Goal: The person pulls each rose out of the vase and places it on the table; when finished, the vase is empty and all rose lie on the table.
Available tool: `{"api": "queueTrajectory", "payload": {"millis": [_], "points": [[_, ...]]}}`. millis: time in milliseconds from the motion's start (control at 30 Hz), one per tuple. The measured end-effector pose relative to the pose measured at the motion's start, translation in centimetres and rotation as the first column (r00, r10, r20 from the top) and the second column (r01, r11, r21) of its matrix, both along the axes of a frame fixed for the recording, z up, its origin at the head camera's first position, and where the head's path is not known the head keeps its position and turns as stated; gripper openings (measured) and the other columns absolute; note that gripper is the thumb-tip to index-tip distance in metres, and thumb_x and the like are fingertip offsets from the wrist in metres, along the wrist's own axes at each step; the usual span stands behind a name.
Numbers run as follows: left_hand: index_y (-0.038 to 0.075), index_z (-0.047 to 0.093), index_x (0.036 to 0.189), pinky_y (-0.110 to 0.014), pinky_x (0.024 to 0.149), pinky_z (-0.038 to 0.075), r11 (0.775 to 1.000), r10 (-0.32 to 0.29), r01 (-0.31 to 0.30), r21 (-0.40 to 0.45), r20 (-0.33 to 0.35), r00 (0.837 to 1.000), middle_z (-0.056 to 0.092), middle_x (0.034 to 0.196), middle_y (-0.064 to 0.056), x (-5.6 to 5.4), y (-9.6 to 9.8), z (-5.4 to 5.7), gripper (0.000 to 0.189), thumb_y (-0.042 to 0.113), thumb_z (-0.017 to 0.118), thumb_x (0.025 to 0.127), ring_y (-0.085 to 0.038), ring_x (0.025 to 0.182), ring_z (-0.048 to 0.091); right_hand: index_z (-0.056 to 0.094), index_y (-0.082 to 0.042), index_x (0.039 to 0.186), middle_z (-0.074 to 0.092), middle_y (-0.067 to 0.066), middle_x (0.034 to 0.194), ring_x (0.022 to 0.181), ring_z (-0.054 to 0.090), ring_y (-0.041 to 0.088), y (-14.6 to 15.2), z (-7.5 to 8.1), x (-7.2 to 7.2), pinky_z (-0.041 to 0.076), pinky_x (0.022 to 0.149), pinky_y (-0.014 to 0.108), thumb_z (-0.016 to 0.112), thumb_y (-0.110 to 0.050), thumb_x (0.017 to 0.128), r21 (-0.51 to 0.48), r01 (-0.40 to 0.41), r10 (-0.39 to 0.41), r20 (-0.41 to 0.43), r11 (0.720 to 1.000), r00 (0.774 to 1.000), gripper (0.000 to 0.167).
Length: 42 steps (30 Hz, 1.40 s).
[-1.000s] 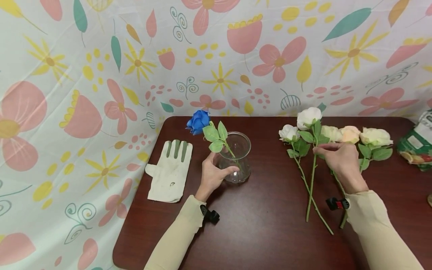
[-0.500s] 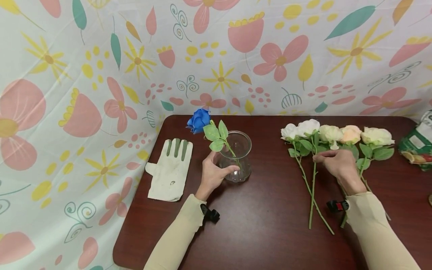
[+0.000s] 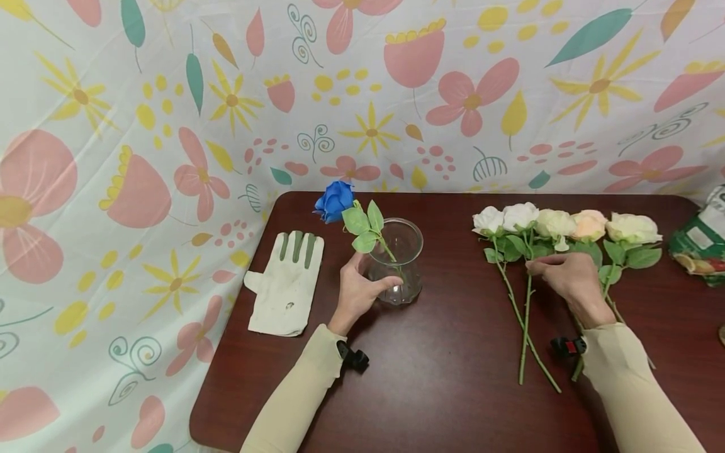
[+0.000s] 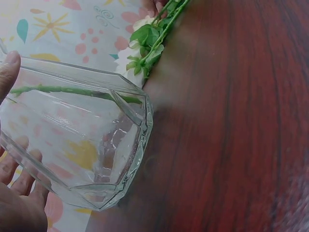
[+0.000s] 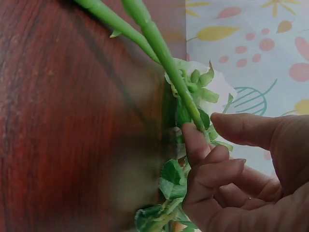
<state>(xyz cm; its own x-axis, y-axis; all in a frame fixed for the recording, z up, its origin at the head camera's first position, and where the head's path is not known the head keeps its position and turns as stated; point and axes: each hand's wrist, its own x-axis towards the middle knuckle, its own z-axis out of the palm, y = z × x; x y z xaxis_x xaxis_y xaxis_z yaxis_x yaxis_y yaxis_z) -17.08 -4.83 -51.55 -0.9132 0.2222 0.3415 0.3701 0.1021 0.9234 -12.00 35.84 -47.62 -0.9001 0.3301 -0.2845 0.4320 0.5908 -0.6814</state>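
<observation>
My left hand point(image 3: 362, 289) grips a clear glass vase point(image 3: 409, 286) from its left side, thumb in front and fingers behind. A blue artificial rose point(image 3: 334, 202) leans left out of the vase, its green stem point(image 4: 63, 90) visible through the glass. At the right, my right hand point(image 3: 566, 280) has thumb and forefinger at the upper stem of a white rose point(image 3: 520, 216), pinching it below the bloom. That stem crosses the stem of another white rose point(image 3: 488, 220) on the table. In the right wrist view the stem point(image 5: 176, 79) runs between thumb and forefinger.
Yellowish and peach roses point(image 3: 589, 225) lie right of the white ones, partly behind the right hand. A white work glove point(image 3: 287, 286) lies left of the vase. A green-and-white package point(image 3: 702, 233) stands at the far right. A patterned cloth point(image 3: 368, 94) hangs behind the dark table point(image 3: 453, 390).
My right hand has lowered the raised white rose to the level of the other blooms, moving slightly toward me. In the last half second little moved. My left hand stays on the vase.
</observation>
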Motion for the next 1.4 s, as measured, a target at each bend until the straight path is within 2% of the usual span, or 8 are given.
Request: {"api": "queueTrajectory", "payload": {"millis": [100,333,533,933,1033,1233,1333,1400], "points": [[0.022,0.057,0.159,-0.052,0.124,0.051,1.000,0.004,-0.004,-0.008,0.008,1.000,0.068,0.153,-0.017,0.0,0.0,0.1,0.100,0.069,0.090,0.077,-0.031,0.144,0.065,0.075,0.007,0.132,0.061,0.035,0.149,0.138,0.055,0.053,-0.1,0.2,0.1,0.053,0.104,0.059,0.071,-0.039,0.105,0.026,0.006,-0.006,-0.026,1.000,1.000,0.053],[0.023,0.057,0.160,-0.051,0.124,0.052,1.000,0.010,-0.010,-0.011,0.024,1.000,0.069,0.152,-0.010,0.1,0.0,0.2,0.101,0.068,0.091,0.076,-0.028,0.144,0.065,0.077,0.006,0.128,0.066,0.035,0.143,0.132,0.059,0.053,-0.3,0.9,0.3,0.049,0.081,0.033,0.071,-0.041,0.104,0.076,0.002,0.002,-0.049,0.997,0.999,0.053],[0.023,0.056,0.160,-0.051,0.125,0.051,1.000,0.005,-0.005,-0.010,0.027,1.000,0.068,0.153,-0.011,0.1,-0.1,0.2,0.102,0.069,0.090,0.076,-0.031,0.145,0.064,0.075,0.003,0.133,0.064,0.034,0.145,0.133,0.058,0.052,-1.2,2.2,0.6,0.049,0.080,0.035,0.069,-0.047,0.106,0.054,-0.002,0.005,-0.057,0.999,0.998,0.057],[0.025,0.056,0.160,-0.052,0.126,0.050,1.000,0.002,-0.002,0.004,0.033,0.999,0.068,0.154,-0.006,0.0,-0.1,0.1,0.094,0.052,0.096,0.080,-0.028,0.147,0.063,0.076,-0.005,0.136,0.057,0.026,0.160,0.152,0.045,0.048,-4.7,6.9,0.8,0.043,0.091,0.034,0.072,-0.058,0.101,0.025,-0.042,0.045,-0.098,0.999,0.994,0.063],[0.024,0.057,0.159,-0.054,0.125,0.050,1.000,0.004,-0.004,0.004,0.024,1.000,0.069,0.152,-0.007,0.0,-0.1,0.1,0.093,0.050,0.097,0.080,-0.029,0.146,0.064,0.076,-0.008,0.138,0.057,0.020,0.161,0.152,0.046,0.040,-5.8,8.1,1.1,0.042,0.092,0.028,0.074,-0.059,0.100,-0.027,-0.063,0.059,-0.122,0.998,0.991,0.063],[0.023,0.056,0.160,-0.055,0.126,0.049,1.000,-0.001,0.000,0.011,0.024,1.000,0.068,0.153,-0.013,0.1,0.0,0.1,0.096,0.056,0.096,0.079,-0.033,0.146,0.063,0.081,-0.018,0.130,0.074,-0.009,0.131,0.122,0.054,-0.001,-8.6,9.7,1.6,0.043,0.084,0.016,0.079,-0.054,0.098,-0.032,-0.117,0.107,-0.225,0.993,0.968,0.048],[0.021,0.056,0.161,-0.054,0.127,0.048,1.000,-0.007,0.006,0.024,0.033,0.999,0.065,0.155,-0.016,0.1,0.0,0.2,0.098,0.057,0.095,0.078,-0.034,0.148,0.062,0.082,-0.020,0.127,0.077,-0.010,0.127,0.112,0.054,-0.013,-10.1,10.6,1.8,0.045,0.084,0.015,0.080,-0.052,0.098,-0.021,-0.169,0.158,-0.267,0.985,0.951,0.043],[0.021,0.055,0.161,-0.053,0.127,0.048,1.000,-0.007,0.006,0.029,0.037,0.999,0.065,0.157,-0.016,0.1,0.0,0.2,0.099,0.057,0.095,0.078,-0.034,0.149,0.061,0.083,-0.018,0.125,0.081,-0.001,0.127,0.104,0.058,-0.014,-11.2,11.2,1.7,0.048,0.081,0.014,0.082,-0.047,0.098,-0.014,-0.211,0.195,-0.320,0.977,0.927,0.039]]}}
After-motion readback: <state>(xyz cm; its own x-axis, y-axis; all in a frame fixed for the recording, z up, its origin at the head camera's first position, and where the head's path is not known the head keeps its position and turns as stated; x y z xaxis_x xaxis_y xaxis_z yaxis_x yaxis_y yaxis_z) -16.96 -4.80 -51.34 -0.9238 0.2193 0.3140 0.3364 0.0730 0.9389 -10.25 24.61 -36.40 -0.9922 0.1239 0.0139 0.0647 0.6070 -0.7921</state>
